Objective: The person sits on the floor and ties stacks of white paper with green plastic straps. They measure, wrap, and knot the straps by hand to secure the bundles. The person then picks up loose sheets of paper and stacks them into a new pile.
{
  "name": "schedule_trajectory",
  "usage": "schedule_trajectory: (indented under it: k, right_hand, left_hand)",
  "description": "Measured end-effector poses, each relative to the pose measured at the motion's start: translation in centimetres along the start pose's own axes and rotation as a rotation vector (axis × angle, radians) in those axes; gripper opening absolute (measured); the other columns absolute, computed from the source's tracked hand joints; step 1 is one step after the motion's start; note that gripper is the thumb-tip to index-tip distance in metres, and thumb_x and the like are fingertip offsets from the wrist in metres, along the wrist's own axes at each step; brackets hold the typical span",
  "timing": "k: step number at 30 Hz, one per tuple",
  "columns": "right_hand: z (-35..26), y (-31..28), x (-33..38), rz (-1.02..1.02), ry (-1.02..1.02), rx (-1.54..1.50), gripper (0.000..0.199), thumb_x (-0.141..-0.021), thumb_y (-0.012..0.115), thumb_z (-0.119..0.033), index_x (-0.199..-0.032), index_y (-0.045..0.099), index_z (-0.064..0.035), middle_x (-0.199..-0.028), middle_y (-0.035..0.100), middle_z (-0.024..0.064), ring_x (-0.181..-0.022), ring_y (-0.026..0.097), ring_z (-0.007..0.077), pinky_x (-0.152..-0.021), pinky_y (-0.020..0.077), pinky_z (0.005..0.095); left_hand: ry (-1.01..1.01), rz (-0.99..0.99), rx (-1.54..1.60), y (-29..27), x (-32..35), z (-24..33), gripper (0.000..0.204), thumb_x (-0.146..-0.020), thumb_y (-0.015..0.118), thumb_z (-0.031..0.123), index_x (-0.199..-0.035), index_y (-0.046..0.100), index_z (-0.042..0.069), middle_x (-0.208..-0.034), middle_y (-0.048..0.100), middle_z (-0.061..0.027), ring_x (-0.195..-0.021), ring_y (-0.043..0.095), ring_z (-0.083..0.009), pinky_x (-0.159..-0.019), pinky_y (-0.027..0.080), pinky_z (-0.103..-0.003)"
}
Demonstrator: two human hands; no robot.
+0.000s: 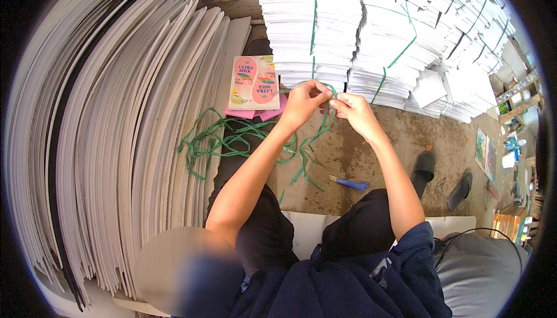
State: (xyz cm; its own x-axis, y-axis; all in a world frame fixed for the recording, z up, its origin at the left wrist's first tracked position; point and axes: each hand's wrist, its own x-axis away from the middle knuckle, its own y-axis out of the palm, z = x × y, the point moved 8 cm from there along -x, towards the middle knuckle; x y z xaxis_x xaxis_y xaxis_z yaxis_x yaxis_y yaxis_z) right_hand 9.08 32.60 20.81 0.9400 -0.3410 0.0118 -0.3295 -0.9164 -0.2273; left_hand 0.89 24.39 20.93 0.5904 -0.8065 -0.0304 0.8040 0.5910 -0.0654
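Observation:
A green plastic string (326,122) is pinched between the fingertips of both my hands, which almost meet at the foot of a stack of white paper sheets (310,19). My left hand (304,104) has thumb and forefinger pressed together on it. From the other side my right hand (351,108) grips the same string with its fingers closed. Loose ends hang below my hands toward the floor. Left of my left hand lies a printed carton sheet (248,84) in pink and cream, over pink sheets (237,113). A tangle of green string (223,138) spreads beside my left forearm.
A blue-handled cutter (349,183) lies on the stained concrete floor (383,164) between my knees. A long row of sheets standing on edge (110,126) fills the left. More tied paper stacks (400,34) stand at the back right. A dark slipper (460,190) is at right.

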Motion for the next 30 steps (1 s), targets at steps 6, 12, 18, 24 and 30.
schedule_trajectory:
  k: [6, 12, 18, 24, 30]
  right_hand:
    - [1.5, -1.3, -0.6, -0.073, 0.057, -0.012, 0.026, -0.088, 0.042, -0.020, -0.095, 0.055, 0.0014, -0.092, 0.060, 0.0092, -0.085, 0.058, 0.0156, -0.075, 0.0459, 0.0289]
    - [9.0, -16.2, 0.3, 0.507, 0.052, -0.991, 0.015, -0.085, 0.035, -0.010, -0.095, 0.038, 0.0015, -0.110, 0.046, 0.0249, -0.105, 0.045, 0.0349, -0.093, 0.0380, 0.0446]
    - [22.7, -29.1, 7.2, 0.701, -0.107, -1.357, 0.014, -0.080, 0.028, -0.008, -0.068, 0.034, -0.0031, -0.051, 0.035, 0.0067, -0.044, 0.035, 0.0184, -0.046, 0.0367, 0.0318]
    - [28.3, -29.2, 13.2, 1.154, 0.139, -0.954, 0.021, -0.081, 0.031, -0.010, -0.060, 0.029, -0.0097, -0.049, 0.027, 0.0019, -0.041, 0.024, 0.0139, -0.042, 0.0245, 0.0278]
    - [26.0, -30.2, 10.5, 0.620, 0.668, 1.258, 0.044, -0.077, 0.053, -0.034, -0.105, 0.051, -0.0001, -0.101, 0.052, 0.0184, -0.096, 0.050, 0.0307, -0.080, 0.0401, 0.0399]
  left_hand:
    - [-0.150, 0.162, 0.431, -1.5, -1.1, -3.9, 0.024, -0.083, 0.051, 0.023, -0.081, 0.050, 0.000, -0.076, 0.057, -0.0072, -0.064, 0.053, -0.0101, -0.055, 0.044, -0.024]
    - [-0.119, 0.669, -0.099, -14.9, -0.2, -4.6, 0.030, -0.068, 0.068, 0.019, -0.084, 0.050, 0.003, -0.072, 0.055, -0.0043, -0.060, 0.048, -0.0086, -0.052, 0.040, -0.025]
    - [0.000, 1.113, -0.711, -27.1, 6.9, -10.3, 0.016, -0.062, 0.057, 0.002, -0.075, 0.049, 0.000, -0.065, 0.053, -0.0084, -0.061, 0.051, -0.0202, -0.059, 0.041, -0.033]
    - [-0.009, 0.987, -0.974, -27.6, 9.7, -12.7, 0.013, -0.063, 0.055, 0.005, -0.069, 0.044, 0.001, -0.059, 0.045, -0.0116, -0.057, 0.048, -0.0281, -0.056, 0.038, -0.036]
    - [-0.098, 0.316, -0.510, -14.5, 1.0, -17.3, 0.023, -0.080, 0.054, 0.018, -0.094, 0.045, 0.002, -0.074, 0.056, -0.0148, -0.069, 0.056, -0.0251, -0.065, 0.043, -0.037]
